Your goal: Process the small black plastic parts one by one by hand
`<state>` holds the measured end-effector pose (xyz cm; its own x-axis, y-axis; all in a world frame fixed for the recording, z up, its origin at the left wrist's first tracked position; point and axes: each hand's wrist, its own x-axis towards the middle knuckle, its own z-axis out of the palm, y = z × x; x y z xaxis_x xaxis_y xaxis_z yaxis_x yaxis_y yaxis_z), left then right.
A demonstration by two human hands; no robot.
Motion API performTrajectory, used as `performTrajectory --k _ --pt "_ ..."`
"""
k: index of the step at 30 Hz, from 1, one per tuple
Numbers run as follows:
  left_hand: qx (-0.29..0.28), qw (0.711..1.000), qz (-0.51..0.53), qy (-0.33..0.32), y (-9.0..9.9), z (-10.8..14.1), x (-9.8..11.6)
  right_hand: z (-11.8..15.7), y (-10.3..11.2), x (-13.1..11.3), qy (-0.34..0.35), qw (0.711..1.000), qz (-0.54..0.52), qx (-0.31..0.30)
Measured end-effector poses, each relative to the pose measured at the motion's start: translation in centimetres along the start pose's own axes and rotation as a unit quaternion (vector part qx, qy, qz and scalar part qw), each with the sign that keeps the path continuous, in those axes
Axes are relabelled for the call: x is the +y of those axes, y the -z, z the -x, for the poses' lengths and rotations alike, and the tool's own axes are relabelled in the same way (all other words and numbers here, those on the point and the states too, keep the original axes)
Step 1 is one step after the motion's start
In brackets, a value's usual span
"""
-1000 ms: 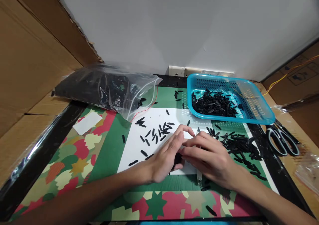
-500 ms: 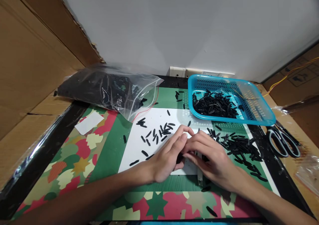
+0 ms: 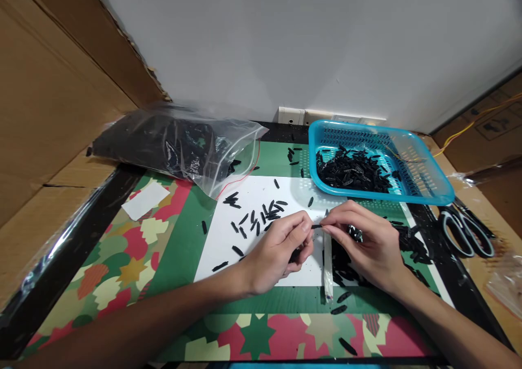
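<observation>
My left hand (image 3: 281, 252) is closed over the white sheet (image 3: 255, 192). Its thumb and forefinger pinch one end of a small, narrow black piece (image 3: 317, 226). More black shows under its curled fingers, partly hidden. The thumb and fingertips of my right hand (image 3: 369, 244) grip the other end of the same piece. Below the gap between the hands lies a slim whitish stick with a dark tip (image 3: 328, 274). Loose black pieces (image 3: 272, 212) lie scattered on the sheet left of my hands. A denser pile (image 3: 345, 268) is partly covered by my right hand.
At the back right a blue plastic basket (image 3: 383, 197) holds many black pieces. A clear zip bag (image 3: 150, 146) full of dark contents lies at the back left. Scissors (image 3: 465, 235) rest at the right edge. A white paper scrap (image 3: 145, 200) lies on the patterned mat.
My hands have drawn apart from being pressed together, the right one moving right. The narrow black piece between their fingertips now shows, along with more of the whitish stick and pile.
</observation>
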<state>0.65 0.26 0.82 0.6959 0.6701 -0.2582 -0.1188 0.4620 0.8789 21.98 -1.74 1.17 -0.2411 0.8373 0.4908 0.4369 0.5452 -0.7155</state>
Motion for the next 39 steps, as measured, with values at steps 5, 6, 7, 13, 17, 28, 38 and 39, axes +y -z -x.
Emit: performTrajectory --k 5,6,7,13,17,28,38,39 --pt "0.007 1.0 0.004 0.001 -0.03 -0.01 0.0 0.06 0.29 0.08 0.021 0.999 0.023 0.008" --pt "0.009 1.0 0.004 0.001 -0.03 -0.01 0.0 0.06 0.33 0.11 0.024 0.999 0.026 0.008" --pt "0.011 1.0 0.004 0.002 -0.03 -0.01 -0.01 0.05 0.36 0.13 0.026 0.999 0.027 0.007" --pt "0.01 1.0 -0.003 0.004 0.0 -0.1 -0.03 -0.12 0.43 -0.08 0.049 0.997 0.053 -0.006" --pt "0.008 1.0 -0.005 0.002 -0.07 -0.19 0.01 -0.17 0.49 -0.22 0.07 0.994 0.077 -0.015" --pt "0.014 1.0 0.011 0.01 0.02 -0.11 0.0 -0.1 0.59 -0.01 0.079 0.994 0.073 0.012" --pt "0.02 1.0 0.0 0.002 -0.25 -0.13 0.07 -0.34 0.64 -0.44 0.023 1.0 0.016 -0.005" --pt "0.022 1.0 -0.001 0.001 -0.28 -0.13 0.08 -0.41 0.65 -0.5 0.013 1.0 0.007 -0.013"
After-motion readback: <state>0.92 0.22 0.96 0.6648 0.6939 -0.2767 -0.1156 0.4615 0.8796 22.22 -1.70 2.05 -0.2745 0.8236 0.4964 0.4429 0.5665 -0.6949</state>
